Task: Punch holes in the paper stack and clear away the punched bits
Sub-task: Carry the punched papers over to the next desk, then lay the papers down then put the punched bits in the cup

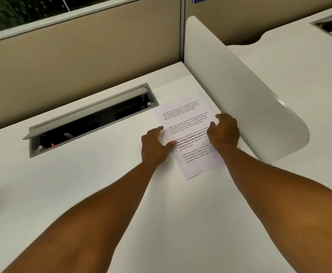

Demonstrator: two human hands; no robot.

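Paper stack: the printed paper stack lies flat on the white desk, right of centre in the frame, close beside the curved divider.
Left hand: the left hand sits at the stack's left edge, thumb on the sheet, fingers loosely spread, gripping nothing.
Right hand: the right hand rests on the stack's right side, fingers curled down onto the paper; whether it pinches the edge cannot be told.
Progress: two small marks show near the left margin, possibly holes, too small to confirm. No punch and no loose bits are in sight.
Surroundings: an open cable tray is sunk into the desk, centre left.
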